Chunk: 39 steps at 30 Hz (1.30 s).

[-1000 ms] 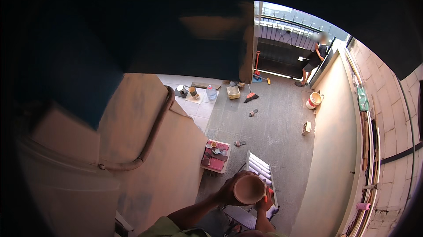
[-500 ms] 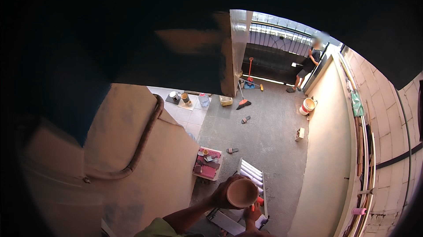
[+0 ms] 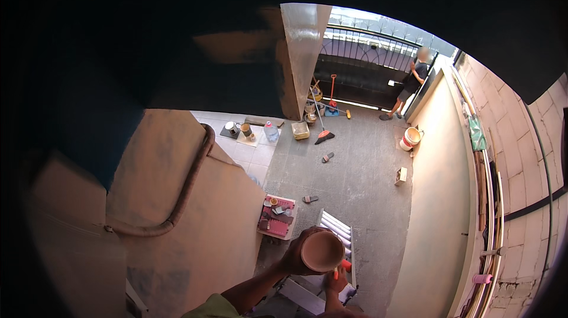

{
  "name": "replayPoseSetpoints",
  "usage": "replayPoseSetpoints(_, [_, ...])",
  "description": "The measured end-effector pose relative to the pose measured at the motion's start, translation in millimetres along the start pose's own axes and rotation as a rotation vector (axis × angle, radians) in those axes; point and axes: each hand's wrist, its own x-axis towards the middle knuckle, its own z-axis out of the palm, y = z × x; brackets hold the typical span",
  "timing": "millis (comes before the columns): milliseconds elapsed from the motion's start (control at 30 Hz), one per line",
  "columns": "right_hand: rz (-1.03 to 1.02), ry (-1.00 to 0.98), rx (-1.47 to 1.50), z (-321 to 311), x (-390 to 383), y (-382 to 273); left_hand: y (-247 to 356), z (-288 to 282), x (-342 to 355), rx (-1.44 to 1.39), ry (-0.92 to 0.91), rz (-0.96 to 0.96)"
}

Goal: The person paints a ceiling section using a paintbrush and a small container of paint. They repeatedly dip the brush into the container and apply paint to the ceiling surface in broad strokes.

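Note:
My left hand (image 3: 296,254) is wrapped round a round, brownish container (image 3: 322,252) whose open, cup-like mouth shows a smooth inside. Close below and to its right, my right hand (image 3: 336,281) is closed on a tool with a red-orange handle (image 3: 345,265). The container hides most of that tool, so its kind cannot be made out. Under both hands stands a ladder (image 3: 335,227) with pale steps.
Left of the ladder is a pink-topped stand (image 3: 277,214) with small items. Sandals (image 3: 310,199), a broom (image 3: 325,136) and a bucket (image 3: 410,139) are on the floor. A person (image 3: 412,84) stands by the dark gate (image 3: 355,84). A brown pipe (image 3: 192,191) runs along the left wall.
The view has shifted slightly, showing more beside the gate post. My hands and the container sit a little further left and higher in the picture; both grips look the same.

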Motion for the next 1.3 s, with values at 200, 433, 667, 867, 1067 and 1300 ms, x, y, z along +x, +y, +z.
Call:
replayPoseSetpoints(200, [-0.029, 0.026, 0.016, -4, 1, 2, 11, 11, -14, 0.023, 0.005, -0.032])
replayPoseSetpoints(433, [0.008, 0.052, 0.012, -17, -1, -6, 39, 10, -26, 0.08, 0.028, -0.112])
replayPoseSetpoints(667, [0.029, 0.084, 0.023, -18, -1, 0, 41, 1, -23, 0.204, 0.022, -0.034])
replayPoseSetpoints(867, [0.04, 0.135, 0.004, -17, 3, -3, 24, -3, 8, 0.125, -0.026, -0.032])
replayPoseSetpoints(1067, [-0.04, 0.113, -0.1, -8, 1, 6, 19, -2, 41, 0.054, -0.116, -0.027])
replayPoseSetpoints(1300, [-0.177, 0.137, -0.212, 3, -8, 13, 20, -1, 54, 0.009, -0.157, -0.035])
